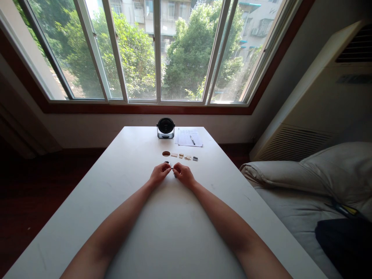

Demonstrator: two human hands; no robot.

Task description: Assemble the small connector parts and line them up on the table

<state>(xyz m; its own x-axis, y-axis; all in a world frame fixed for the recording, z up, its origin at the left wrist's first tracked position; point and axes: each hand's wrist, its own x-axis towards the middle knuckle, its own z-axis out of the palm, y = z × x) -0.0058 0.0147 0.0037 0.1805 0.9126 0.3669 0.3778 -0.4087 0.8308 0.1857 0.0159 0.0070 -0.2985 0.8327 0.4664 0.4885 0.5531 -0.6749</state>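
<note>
My left hand (161, 171) and my right hand (182, 173) meet over the white table (171, 209), fingers pinched together. Between their fingertips is a small, thin dark piece (172, 168), too small to name. A pale, thin loop shows just above the fingertips, and a small black item (166, 162) lies at the left fingers. Beyond the hands lies a row of small flat pieces: a reddish-dotted one (174, 155), a brown-and-gold one (181, 155), a pale one (188, 157) and a dark one (195, 158). They resemble pill strips, but I cannot tell surely.
A brown oval (166, 154), perhaps a hole in the tabletop, is left of the row. Farther back stand a round black device (165, 127) on a stand and paper sheets (186, 138) with a pen (192, 140) on top. A padded sofa (279, 178) borders the table's right.
</note>
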